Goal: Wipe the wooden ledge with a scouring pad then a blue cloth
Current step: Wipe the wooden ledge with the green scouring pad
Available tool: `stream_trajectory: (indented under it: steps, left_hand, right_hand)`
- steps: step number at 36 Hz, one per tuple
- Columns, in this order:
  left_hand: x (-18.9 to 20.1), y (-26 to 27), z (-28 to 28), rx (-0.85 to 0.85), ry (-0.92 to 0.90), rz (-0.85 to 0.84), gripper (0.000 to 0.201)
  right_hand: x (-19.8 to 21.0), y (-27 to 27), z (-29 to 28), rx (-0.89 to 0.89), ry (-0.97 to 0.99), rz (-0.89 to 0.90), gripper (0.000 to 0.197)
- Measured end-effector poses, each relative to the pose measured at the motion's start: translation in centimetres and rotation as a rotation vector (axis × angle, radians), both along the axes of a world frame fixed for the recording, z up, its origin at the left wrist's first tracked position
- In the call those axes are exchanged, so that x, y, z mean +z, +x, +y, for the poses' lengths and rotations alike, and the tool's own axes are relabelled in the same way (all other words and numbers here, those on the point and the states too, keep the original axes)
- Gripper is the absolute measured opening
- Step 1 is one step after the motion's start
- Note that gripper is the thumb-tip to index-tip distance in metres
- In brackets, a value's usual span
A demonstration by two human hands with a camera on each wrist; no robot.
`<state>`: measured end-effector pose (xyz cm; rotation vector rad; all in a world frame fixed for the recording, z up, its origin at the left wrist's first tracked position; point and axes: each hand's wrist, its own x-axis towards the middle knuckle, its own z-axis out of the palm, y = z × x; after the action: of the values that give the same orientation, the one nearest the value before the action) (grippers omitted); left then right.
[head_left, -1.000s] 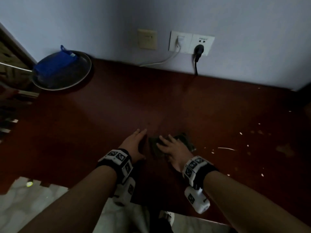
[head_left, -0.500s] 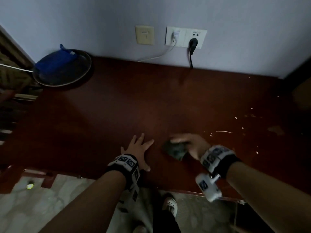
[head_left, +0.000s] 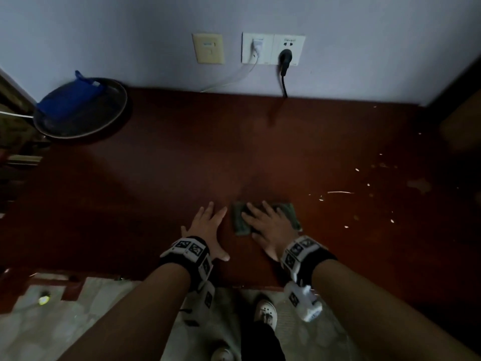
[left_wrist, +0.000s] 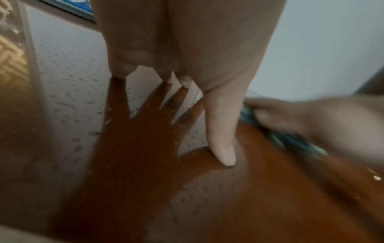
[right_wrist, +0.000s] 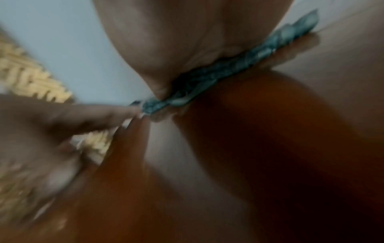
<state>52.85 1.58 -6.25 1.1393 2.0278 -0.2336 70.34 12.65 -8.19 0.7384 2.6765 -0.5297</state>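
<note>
From the head view, the right hand (head_left: 268, 227) presses flat, fingers spread, on the green scouring pad (head_left: 240, 222) on the wooden ledge (head_left: 161, 178); the left hand (head_left: 205, 230) lies spread just beside it. The blue cloth (head_left: 70, 102) sits in a pan (head_left: 109, 121) far left. The left wrist view shows the left hand's fingers (left_wrist: 220, 131) straight on the wood. In the right wrist view, the pad (right_wrist: 207, 78) lies under the right palm.

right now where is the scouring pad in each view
Head: pad low centre, under the right hand on the ledge.
Left wrist: blurred teal strip at right, under that hand.
Right wrist: teal strip running from centre to upper right, beneath the palm.
Shared landmark: the left hand flat beside it.
</note>
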Motion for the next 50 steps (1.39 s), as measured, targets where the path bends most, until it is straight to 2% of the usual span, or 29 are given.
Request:
stream_trajectory:
  steps: [7, 13, 15, 17, 20, 22, 27, 30, 34, 37, 41, 42, 45, 50]
  left_hand:
    - [1.0, 1.8, 0.1, -0.019, 0.014, 0.062, 0.115]
    - [1.1, 4.8, 0.6, -0.134, 0.095, 0.074, 0.106]
    - [1.1, 5.6, 0.9, -0.13, 0.101, 0.056, 0.104]
    - [1.2, 6.1, 1.3, -0.119, 0.109, 0.044, 0.102]
    - [1.3, 6.2, 2.3, -0.115, 0.111, 0.038, 0.098]
    - [1.3, 6.0, 3.1, -0.117, 0.114, 0.048, 0.096]
    - [1.2, 5.6, 5.7, -0.092, 0.112, 0.044, 0.093]
    - [1.2, 5.4, 7.4, -0.085, 0.128, 0.052, 0.092]
    - [1.2, 5.2, 10.1, -0.101, 0.114, 0.057, 0.093]
    - [0.9, 5.0, 12.2, -0.092, 0.123, 0.07, 0.094]
    - [0.7, 4.8, 14.5, -0.085, 0.124, 0.062, 0.096]
    - [0.7, 4.8, 14.9, -0.088, 0.12, 0.057, 0.096]
    - [0.4, 4.7, 15.8, -0.083, 0.087, 0.026, 0.098]
    - [0.3, 4.6, 16.6, -0.09, 0.001, -0.027, 0.102]
  right_hand:
    - [0.5, 6.4, -3.6, 0.151, -0.071, 0.033, 0.061]
    - [1.0, 10.1, -4.5, 0.181, -0.242, 0.265, 0.039]
    - [1.6, 10.1, -4.2, 0.151, -0.327, 0.247, 0.031]
    - [2.8, 9.8, -3.2, 0.059, -0.391, 0.265, 0.032]
    - [4.2, 8.8, -0.7, -0.173, -0.477, 0.274, 0.048]
    - [4.8, 8.1, 1.5, -0.349, -0.504, 0.357, 0.055]
    - [5.0, 6.4, 8.8, -0.679, -0.419, 0.655, 0.05]
    - [5.0, 6.1, 13.5, -0.815, -0.303, 0.72, 0.048]
    - [4.3, 6.1, 19.2, -0.87, -0.192, 0.682, 0.047]
    - [2.9, 5.7, 22.5, -0.888, -0.141, 0.579, 0.048]
    - [0.4, 4.6, 24.1, -0.716, -0.053, 0.069, 0.052]
    - [0.1, 4.3, 24.2, -0.689, -0.036, -0.007, 0.056]
    - [-0.2, 3.8, 24.1, -0.6, -0.015, -0.085, 0.064]
    - [0.1, 5.1, 22.7, -0.306, -0.013, -0.12, 0.06]
